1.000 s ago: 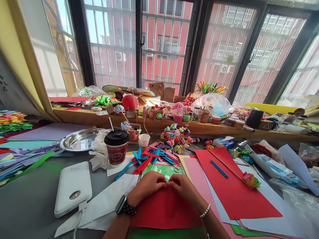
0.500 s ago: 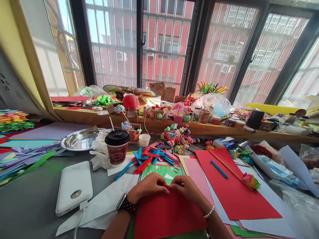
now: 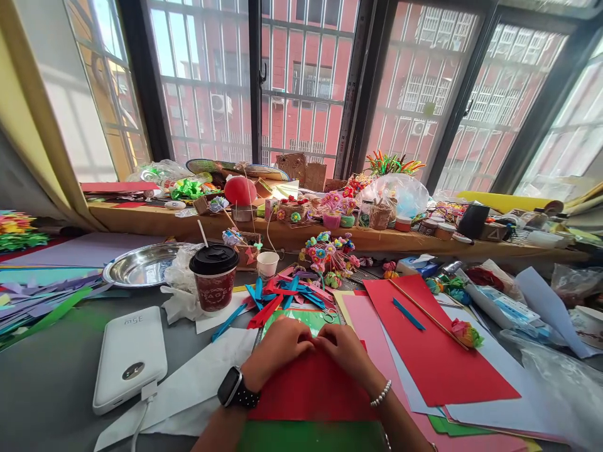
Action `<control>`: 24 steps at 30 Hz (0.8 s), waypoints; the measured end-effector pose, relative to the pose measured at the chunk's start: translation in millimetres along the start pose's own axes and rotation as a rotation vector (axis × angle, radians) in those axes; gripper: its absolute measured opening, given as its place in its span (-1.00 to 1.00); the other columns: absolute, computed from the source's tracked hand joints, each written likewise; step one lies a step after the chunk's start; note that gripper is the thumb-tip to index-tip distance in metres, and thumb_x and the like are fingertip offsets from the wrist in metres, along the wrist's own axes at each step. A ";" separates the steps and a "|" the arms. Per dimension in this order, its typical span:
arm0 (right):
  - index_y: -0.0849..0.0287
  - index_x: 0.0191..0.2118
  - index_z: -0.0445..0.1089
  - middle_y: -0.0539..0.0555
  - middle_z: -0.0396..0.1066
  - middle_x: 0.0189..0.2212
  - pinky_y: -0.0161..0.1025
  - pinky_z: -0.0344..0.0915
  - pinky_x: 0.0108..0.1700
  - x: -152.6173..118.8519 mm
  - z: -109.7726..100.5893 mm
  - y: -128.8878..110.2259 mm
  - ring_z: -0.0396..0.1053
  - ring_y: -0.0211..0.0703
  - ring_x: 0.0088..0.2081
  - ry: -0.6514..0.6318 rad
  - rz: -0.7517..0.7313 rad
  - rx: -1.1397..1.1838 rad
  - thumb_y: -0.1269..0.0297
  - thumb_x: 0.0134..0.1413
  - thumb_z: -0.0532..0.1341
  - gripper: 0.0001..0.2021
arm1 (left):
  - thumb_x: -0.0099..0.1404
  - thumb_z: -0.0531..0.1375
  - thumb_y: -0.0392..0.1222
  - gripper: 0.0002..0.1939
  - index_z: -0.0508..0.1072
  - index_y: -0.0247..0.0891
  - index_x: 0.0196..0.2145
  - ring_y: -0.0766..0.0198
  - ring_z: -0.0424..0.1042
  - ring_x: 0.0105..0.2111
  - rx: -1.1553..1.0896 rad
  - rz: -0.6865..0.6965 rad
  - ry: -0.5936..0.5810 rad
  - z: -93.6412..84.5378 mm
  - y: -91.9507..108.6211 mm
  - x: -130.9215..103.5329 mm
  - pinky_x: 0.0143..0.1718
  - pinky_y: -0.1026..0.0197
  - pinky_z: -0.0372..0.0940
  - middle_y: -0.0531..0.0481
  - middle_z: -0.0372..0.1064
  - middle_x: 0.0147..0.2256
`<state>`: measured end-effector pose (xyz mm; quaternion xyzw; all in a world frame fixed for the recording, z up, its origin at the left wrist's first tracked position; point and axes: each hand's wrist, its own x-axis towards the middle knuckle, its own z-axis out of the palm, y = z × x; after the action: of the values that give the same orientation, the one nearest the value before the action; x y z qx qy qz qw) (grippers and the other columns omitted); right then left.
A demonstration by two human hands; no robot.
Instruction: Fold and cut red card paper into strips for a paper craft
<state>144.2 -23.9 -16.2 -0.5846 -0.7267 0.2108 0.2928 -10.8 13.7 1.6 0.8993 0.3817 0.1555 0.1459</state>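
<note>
A sheet of red paper (image 3: 311, 392) lies in front of me over a green sheet or mat (image 3: 311, 436), which shows beyond and below it. My left hand (image 3: 282, 342) is closed at the red paper's far edge, thumb and fingers pressed together. Beside it, my right hand (image 3: 343, 350) pinches the same edge, its fingertips almost meeting the left ones. The bit of paper between the fingertips is mostly hidden. Just past my hands lie small scissors (image 3: 330, 315) and a pile of blue and red paper strips (image 3: 287, 292).
Left of my hands stand a lidded drink cup (image 3: 214, 279), a white power bank (image 3: 132, 361) with a cable, and a steel bowl (image 3: 117, 274). To the right, another red sheet (image 3: 438, 351) carries a stick with a paper flower (image 3: 466, 333). A cluttered sill runs behind.
The red paper's near edge has moved away from me, baring more green below it. My fingertips have come closer together. The whole view has shifted slightly.
</note>
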 end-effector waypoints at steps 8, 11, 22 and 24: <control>0.21 -0.52 0.38 0.01 0.36 -0.59 -0.39 0.03 -0.53 -1.9 -1.5 -3.4 0.21 -0.27 -0.53 -0.014 0.001 0.049 0.21 -0.05 0.10 -0.79 | -0.02 0.13 -0.05 -0.79 0.42 -0.26 -0.52 0.31 0.19 -0.54 -0.138 -0.088 -0.094 3.2 -5.4 -0.7 -0.57 0.32 -0.08 0.06 0.30 -0.58; 0.22 -0.53 0.37 0.00 0.34 -0.60 -0.40 0.02 -0.54 -2.8 -6.4 -0.6 0.20 -0.29 -0.54 -0.038 0.011 0.075 0.22 -0.07 0.11 -0.80 | -0.04 0.14 -0.03 -0.77 0.39 -0.27 -0.55 0.32 0.17 -0.55 -0.143 -0.106 -0.074 3.5 -7.2 -1.4 -0.59 0.32 -0.11 0.07 0.26 -0.60; 0.23 -0.51 0.36 0.00 0.36 -0.58 -0.40 0.04 -0.53 -2.5 -8.9 3.3 0.21 -0.29 -0.53 -0.035 -0.025 0.089 0.19 -0.04 0.09 -0.77 | -0.01 0.12 0.02 -0.73 0.38 -0.27 -0.54 0.35 0.17 -0.54 -0.156 -0.056 -0.036 3.6 -10.1 -3.3 -0.57 0.34 -0.09 0.10 0.25 -0.59; 0.23 -0.51 0.36 0.00 0.36 -0.57 -0.40 0.05 -0.52 -2.9 -8.9 4.9 0.22 -0.28 -0.52 -0.032 -0.033 0.089 0.19 -0.04 0.09 -0.77 | -0.02 0.12 0.03 -0.72 0.38 -0.27 -0.54 0.35 0.17 -0.54 -0.159 -0.059 -0.036 3.7 -10.6 -3.7 -0.57 0.34 -0.09 0.10 0.25 -0.59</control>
<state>154.1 -26.0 -13.3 -0.5554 -0.7308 0.2475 0.3103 -18.6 17.6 -6.5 0.8758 0.3920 0.1649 0.2283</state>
